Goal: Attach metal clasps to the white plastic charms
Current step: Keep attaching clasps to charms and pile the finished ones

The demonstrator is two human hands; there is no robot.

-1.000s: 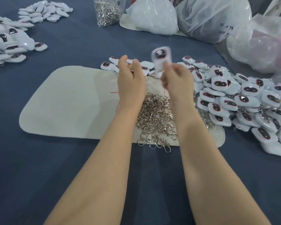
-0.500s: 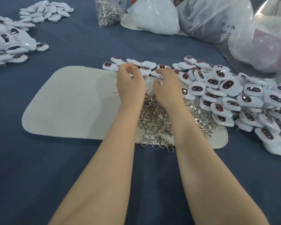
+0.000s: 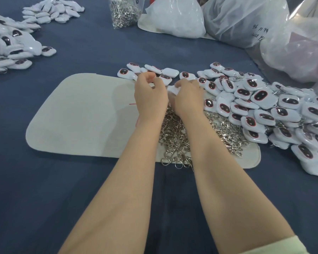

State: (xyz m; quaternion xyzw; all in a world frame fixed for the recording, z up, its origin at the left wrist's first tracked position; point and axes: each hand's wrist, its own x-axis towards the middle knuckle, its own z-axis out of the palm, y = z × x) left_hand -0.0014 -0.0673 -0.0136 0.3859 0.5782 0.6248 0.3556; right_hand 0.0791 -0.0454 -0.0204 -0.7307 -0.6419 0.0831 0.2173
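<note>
In the middle of the frame we see both hands close together above the far edge of a beige mat (image 3: 77,114). The right hand (image 3: 188,99) has its fingers curled around a white charm (image 3: 172,89), of which only a small white part shows between the two hands. The left hand (image 3: 151,97) is just beside it, with curled fingers and the thumb brought to the fingertips; we cannot tell if it pinches something, because the fingers hide it.

Under the wrists, on the right part of the mat, lies a heap of metal clasps (image 3: 174,133); some clasps reach the near edge of the mat. To the right of the hands, a big pile of charms (image 3: 264,107) spreads from the mat onto the blue cloth (image 3: 44,198) towards the right edge; most of them show a dark oval with a red border. A short row of charms (image 3: 170,71) lies just behind the hands.

At the upper left of the frame are two more heaps of charms (image 3: 9,48), well apart from the mat. At the top centre stands a clear bag of clasps (image 3: 123,12); right of it, up to the upper right corner, are large plastic bags (image 3: 246,19). A light green sleeve (image 3: 286,248) shows at the lower right corner.
</note>
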